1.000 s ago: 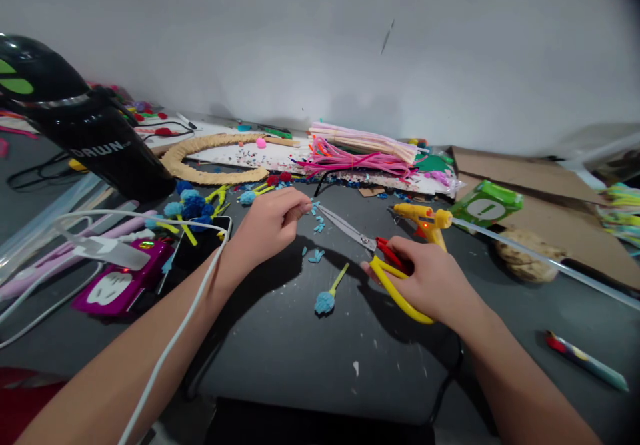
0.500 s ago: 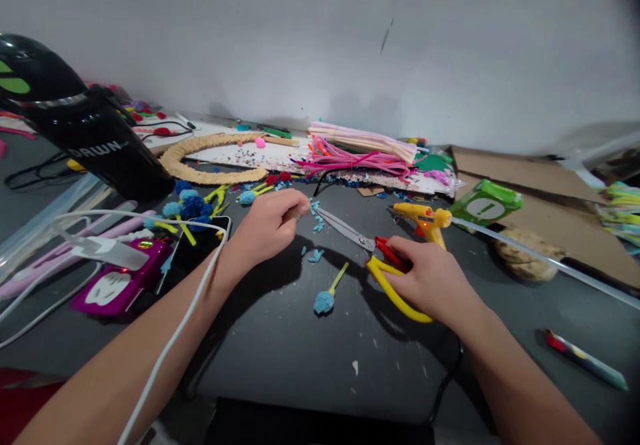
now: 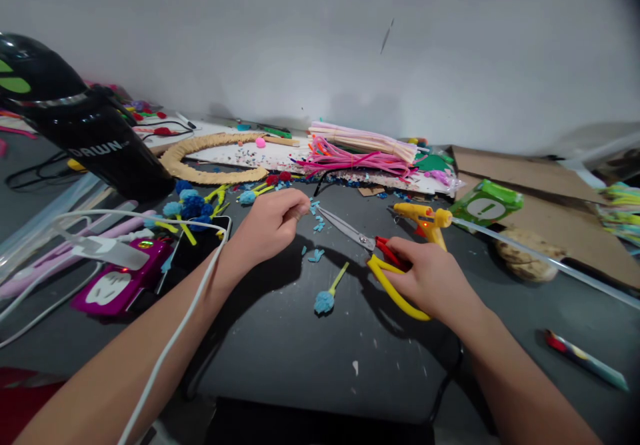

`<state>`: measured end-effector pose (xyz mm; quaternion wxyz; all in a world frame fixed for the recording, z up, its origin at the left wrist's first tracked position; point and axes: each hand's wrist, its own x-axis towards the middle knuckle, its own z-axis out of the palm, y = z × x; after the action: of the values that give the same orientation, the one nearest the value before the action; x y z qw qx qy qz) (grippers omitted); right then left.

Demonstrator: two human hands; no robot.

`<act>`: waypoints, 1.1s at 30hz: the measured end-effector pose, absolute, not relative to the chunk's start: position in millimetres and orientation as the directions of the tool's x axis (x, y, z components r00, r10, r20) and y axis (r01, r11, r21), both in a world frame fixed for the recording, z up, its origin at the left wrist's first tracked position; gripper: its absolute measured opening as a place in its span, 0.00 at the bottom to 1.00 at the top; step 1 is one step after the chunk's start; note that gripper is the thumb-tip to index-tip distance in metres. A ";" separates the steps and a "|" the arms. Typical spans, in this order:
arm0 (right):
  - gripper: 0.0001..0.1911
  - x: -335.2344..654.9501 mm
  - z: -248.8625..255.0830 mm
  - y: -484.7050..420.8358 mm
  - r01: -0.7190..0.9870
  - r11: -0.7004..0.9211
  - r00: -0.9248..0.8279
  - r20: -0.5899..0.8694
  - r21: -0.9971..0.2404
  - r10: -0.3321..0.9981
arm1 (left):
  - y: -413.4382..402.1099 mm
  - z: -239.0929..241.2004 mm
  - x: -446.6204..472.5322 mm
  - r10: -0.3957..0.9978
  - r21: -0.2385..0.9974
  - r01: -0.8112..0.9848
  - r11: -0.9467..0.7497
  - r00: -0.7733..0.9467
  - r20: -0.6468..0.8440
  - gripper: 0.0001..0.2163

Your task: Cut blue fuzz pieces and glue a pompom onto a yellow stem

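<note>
My right hand (image 3: 425,275) grips a pair of scissors (image 3: 353,233) with one red and one yellow handle. The blades look nearly together, their tip pointing at my left hand (image 3: 275,221). That hand is closed in a pinch, and whatever sits between its fingers is hidden. Below the blade tip lie small light-blue snippets (image 3: 317,256) on the dark table. A light-blue fluffy flower with a yellow-green stem (image 3: 325,301) rests between my hands, touched by neither.
Left stand a tall black bottle (image 3: 100,138), blue pompoms (image 3: 195,206) and a purple power bank (image 3: 123,285); a white cable crosses my left forearm. Pink pipe cleaners (image 3: 355,158) lie at the back. A yellow glue gun (image 3: 423,218) is beyond my right hand, by a green packet (image 3: 487,203).
Almost nothing differs. The scissors' blade tip has shifted very slightly right, and their yellow handle sits a touch higher. My left hand has stayed in place.
</note>
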<state>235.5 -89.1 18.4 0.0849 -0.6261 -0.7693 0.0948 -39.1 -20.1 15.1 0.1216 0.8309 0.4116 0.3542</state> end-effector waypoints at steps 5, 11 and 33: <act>0.19 234.5 18.7 -91.5 0.952 0.169 -0.165 0.037 -0.257 0.986 | -20.2 15.3 -39.0 0.773 0.508 0.589 -0.629 0.408 0.485 0.08; 0.19 235.1 19.8 -92.6 0.952 0.164 -0.156 0.051 -0.257 0.986 | -19.7 14.3 -39.9 0.779 0.519 0.585 -0.623 0.409 0.475 0.07; 0.21 235.5 18.8 -92.1 0.950 0.194 -0.189 0.044 -0.243 0.981 | -19.8 13.8 -38.2 0.777 0.517 0.585 -0.626 0.407 0.480 0.08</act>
<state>235.5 -92.1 18.8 0.0947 -0.6296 -0.7669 0.0805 -38.2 -19.8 13.8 0.1348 0.8279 0.4112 0.3568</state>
